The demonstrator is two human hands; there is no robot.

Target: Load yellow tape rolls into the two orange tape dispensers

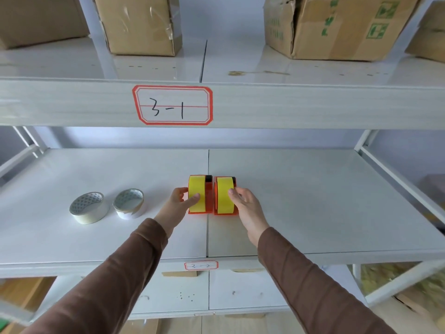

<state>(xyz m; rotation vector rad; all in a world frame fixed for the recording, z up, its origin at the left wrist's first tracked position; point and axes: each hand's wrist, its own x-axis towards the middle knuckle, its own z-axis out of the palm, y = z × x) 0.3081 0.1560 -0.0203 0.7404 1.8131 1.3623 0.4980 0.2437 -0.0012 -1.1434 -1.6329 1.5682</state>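
Two orange tape dispensers stand side by side on the white middle shelf [301, 201]. The left dispenser [209, 200] carries a yellow tape roll [196, 189] upright in it, and the right dispenser [216, 196] carries another yellow roll [225, 189]. My left hand [179, 204] grips the left dispenser from its left side, thumb lying on the yellow roll. My right hand [245, 204] holds the right dispenser from its right side, thumb on that roll's face. Brown sleeves cover both arms.
Two whitish tape rolls, one larger [88, 208] and one smaller [129, 203], lie flat to the left of my hands. The upper shelf beam with a "3-1" label [172, 105] hangs overhead, with cardboard boxes [139, 25] above it. A metal frame rail [397, 179] bounds the right side.
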